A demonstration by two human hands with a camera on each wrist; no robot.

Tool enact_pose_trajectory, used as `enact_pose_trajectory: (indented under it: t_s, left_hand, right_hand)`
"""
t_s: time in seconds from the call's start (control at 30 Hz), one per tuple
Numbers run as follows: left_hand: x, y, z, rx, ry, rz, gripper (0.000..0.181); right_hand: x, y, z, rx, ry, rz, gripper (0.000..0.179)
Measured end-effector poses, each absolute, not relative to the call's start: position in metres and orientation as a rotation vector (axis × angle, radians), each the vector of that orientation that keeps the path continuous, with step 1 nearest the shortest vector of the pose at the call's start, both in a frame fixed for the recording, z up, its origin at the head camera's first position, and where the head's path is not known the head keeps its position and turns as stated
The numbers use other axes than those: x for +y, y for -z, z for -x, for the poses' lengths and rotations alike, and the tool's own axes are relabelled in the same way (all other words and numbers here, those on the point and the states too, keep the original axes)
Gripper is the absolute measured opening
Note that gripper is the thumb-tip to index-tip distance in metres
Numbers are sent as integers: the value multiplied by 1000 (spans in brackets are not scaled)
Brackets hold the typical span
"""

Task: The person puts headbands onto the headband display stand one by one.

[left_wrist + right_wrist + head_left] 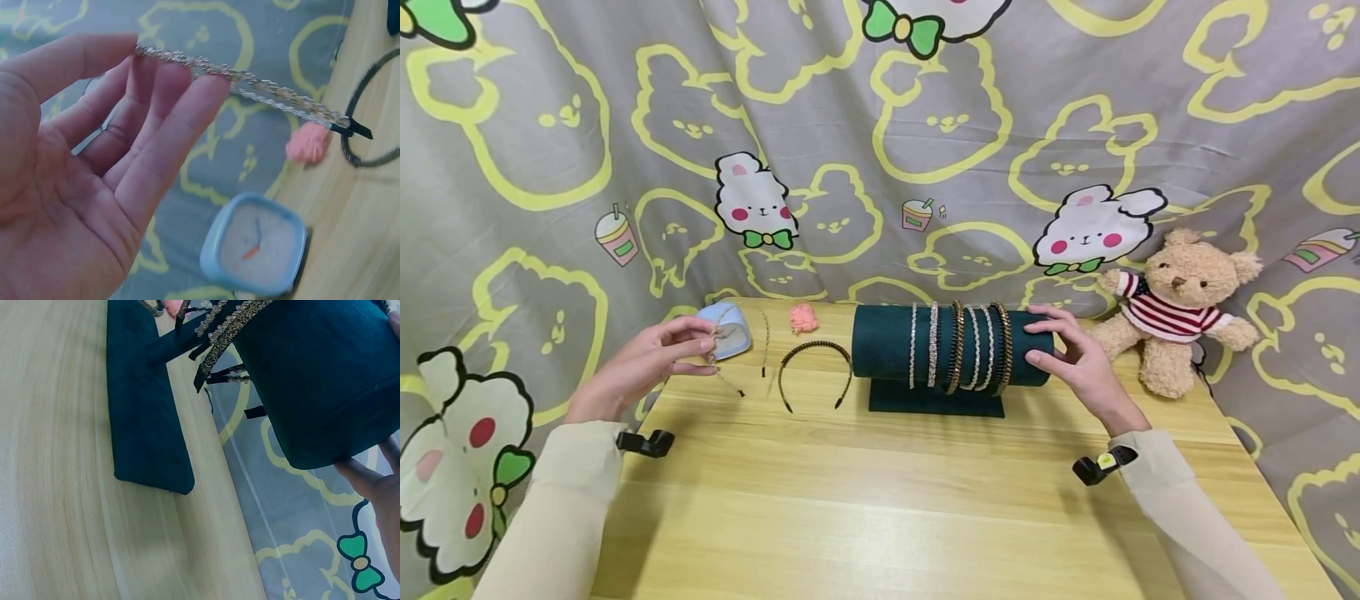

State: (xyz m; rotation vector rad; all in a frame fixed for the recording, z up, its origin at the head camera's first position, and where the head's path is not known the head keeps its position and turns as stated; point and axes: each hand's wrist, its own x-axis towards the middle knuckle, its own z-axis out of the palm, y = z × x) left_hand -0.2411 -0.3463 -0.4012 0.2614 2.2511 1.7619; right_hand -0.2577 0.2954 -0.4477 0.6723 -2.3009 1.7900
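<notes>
In the left wrist view, my left hand (651, 362) pinches a thin beaded headband (284, 95) with black tips between thumb and fingers, above the table. My right hand (1078, 354) grips the right end of a dark green velvet headband stand (880, 342), thumb on the front and fingers over the top. Several beaded headbands, silvery and bronze, sit around its roll, among them a bronze one (957, 346). A dark headband (815, 343) lies on the table left of the stand.
A light blue clock (256, 250) stands behind my left hand. A pink bundle (803, 317) lies at the back of the wooden table (850, 517). A teddy bear (1172, 308) in a striped top sits at the back right. A patterned curtain (842, 108) hangs behind.
</notes>
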Motion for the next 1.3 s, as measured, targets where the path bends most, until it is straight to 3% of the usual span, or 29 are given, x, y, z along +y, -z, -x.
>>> enact_pose_trajectory:
  t_s: [0.67, 0.97, 1.3]
  left_hand:
    - [-250, 387, 259, 2383, -1855, -331, 27]
    - [-218, 384, 262, 2451, -1796, -352, 49]
    - [-193, 385, 262, 2569, -1674, -365, 54]
  right_hand:
    - [295, 448, 258, -2287, -1806, -683, 34]
    - [296, 449, 259, -2299, -1792, -674, 34]
    - [296, 449, 259, -2295, -1792, -679, 34]
